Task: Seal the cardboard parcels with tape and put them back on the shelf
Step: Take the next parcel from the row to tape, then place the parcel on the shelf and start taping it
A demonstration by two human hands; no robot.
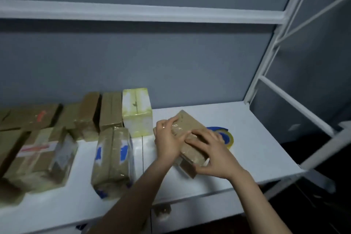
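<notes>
1. Shelf (256, 138): the parcel (188, 121) is held tilted over its right part, just in front of the tape roll (227, 136).
2. Parcel: best to rub the tape flat from the middle outward and fold its ends over the edges.
3. Hands: the left (169, 138) grips the parcel's left edge. The right (214, 156) clasps the near end, fingers across the top.

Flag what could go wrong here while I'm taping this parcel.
The clear tape on the parcel looks crinkled by the left hand, so it may seal with wrinkles. The tape roll lies just behind the right hand; a sweeping move could knock it along the shelf.
</notes>
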